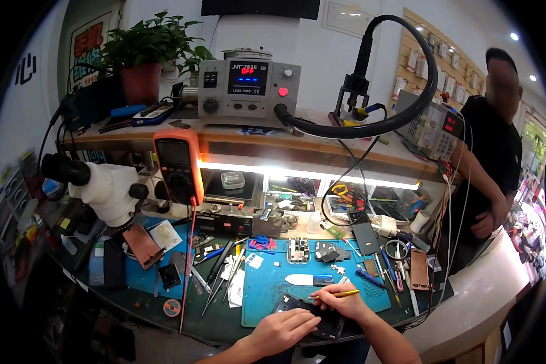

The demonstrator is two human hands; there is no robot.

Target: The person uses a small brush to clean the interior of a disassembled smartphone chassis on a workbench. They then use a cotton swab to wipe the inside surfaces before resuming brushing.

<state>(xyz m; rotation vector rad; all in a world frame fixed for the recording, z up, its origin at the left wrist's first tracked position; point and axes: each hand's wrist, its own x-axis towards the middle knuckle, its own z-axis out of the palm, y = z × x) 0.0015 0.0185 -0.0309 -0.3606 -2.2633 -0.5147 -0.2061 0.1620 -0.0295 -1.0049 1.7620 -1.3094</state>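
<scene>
A dark phone body (325,325) lies at the lower middle of the blue mat (261,315). My left hand (285,327) rests on its left part, fingers stretched out side by side. My right hand (337,301) grips a slim yellow tool (348,293) over the device, its working end partly hidden by the fingers. Just above my hands lie a white-and-blue flat blade-shaped item (303,279), a small board in a holder (298,250) and some dark small parts (326,252).
Tools crowd both sides, with a microscope (106,191) left and orange multimeter (177,167) upright behind. The shelf (236,136) holds a grey rework station (247,91) and power supply (434,127). Another person (491,145) stands at the right, hands apart from mine.
</scene>
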